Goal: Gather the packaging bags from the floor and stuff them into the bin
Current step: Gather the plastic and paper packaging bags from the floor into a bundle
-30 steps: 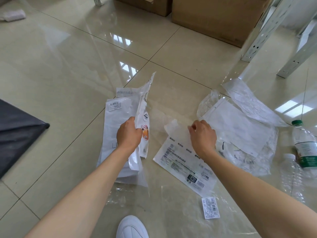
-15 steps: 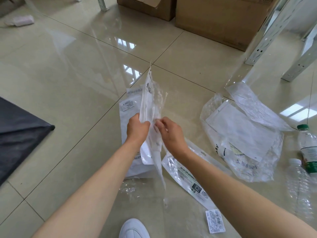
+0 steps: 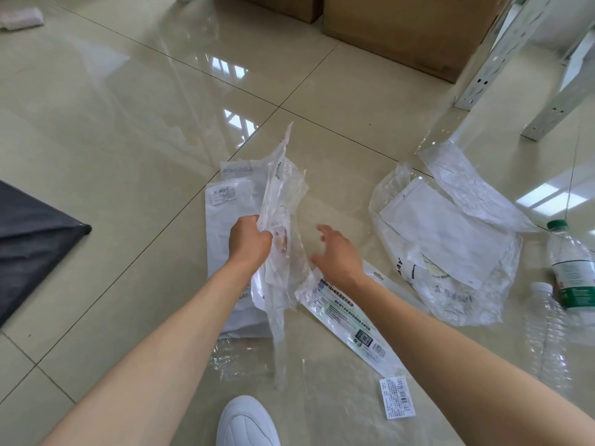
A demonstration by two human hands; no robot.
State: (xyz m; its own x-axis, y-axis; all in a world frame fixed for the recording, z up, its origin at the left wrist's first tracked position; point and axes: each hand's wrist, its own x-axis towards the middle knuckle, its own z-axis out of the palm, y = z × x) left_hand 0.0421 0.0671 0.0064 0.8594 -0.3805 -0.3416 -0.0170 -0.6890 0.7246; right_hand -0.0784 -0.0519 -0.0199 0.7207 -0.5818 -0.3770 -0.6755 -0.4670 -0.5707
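The gathering step is in hand: the left hand [image 3: 249,241] grips a bunch of clear bags [image 3: 283,226] above the floor; the right hand [image 3: 338,255] hovers open, empty, so next it should probably take the long printed bag [image 3: 351,329] lying just below it.

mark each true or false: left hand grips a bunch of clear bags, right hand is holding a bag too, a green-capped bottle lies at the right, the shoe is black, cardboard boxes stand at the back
1. The left hand grips a bunch of clear bags. True.
2. The right hand holds a bag. False: its fingers are spread open and empty.
3. A green-capped bottle lies at the right. True.
4. The shoe is black. False: it is white.
5. Cardboard boxes stand at the back. True.
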